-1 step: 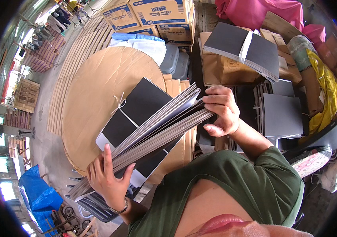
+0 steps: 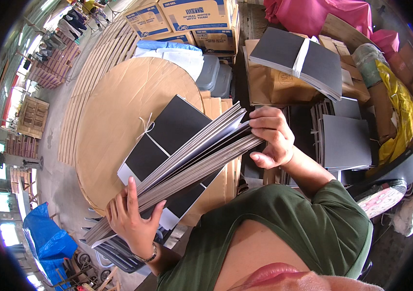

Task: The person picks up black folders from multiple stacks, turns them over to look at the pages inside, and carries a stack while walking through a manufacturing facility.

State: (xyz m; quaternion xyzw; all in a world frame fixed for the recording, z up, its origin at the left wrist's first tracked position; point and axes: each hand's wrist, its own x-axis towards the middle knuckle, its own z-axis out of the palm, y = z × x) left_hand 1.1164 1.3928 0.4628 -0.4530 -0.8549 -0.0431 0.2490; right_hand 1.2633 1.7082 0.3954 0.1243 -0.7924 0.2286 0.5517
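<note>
A thick stack of thin boards (image 2: 192, 174), black and white with pale edges facing up, slants across the middle. My left hand (image 2: 131, 223) grips its lower left end, thumb on the near side and fingers on the far side. At the upper right end, my right hand (image 2: 272, 133) pinches the board edges between bent fingers and thumb. A gap parts the stack lengthwise into two sections, showing black and white faces inside. Beneath it lies a black bundle (image 2: 172, 121) tied with white string in a bow; the held stack hides part of it.
A round cardboard-covered top (image 2: 119, 106) spreads out at left. Beyond it stand printed cartons (image 2: 197, 17) and grey plastic bins (image 2: 209, 75). At right, a banded black stack (image 2: 284, 53) rests on brown paper packages, with more black boards (image 2: 344, 140) nearer me. A blue tarp (image 2: 46, 237) lies lower left.
My right hand's fingers have shifted very slightly at the board edges. The stack and my left hand look unchanged.
</note>
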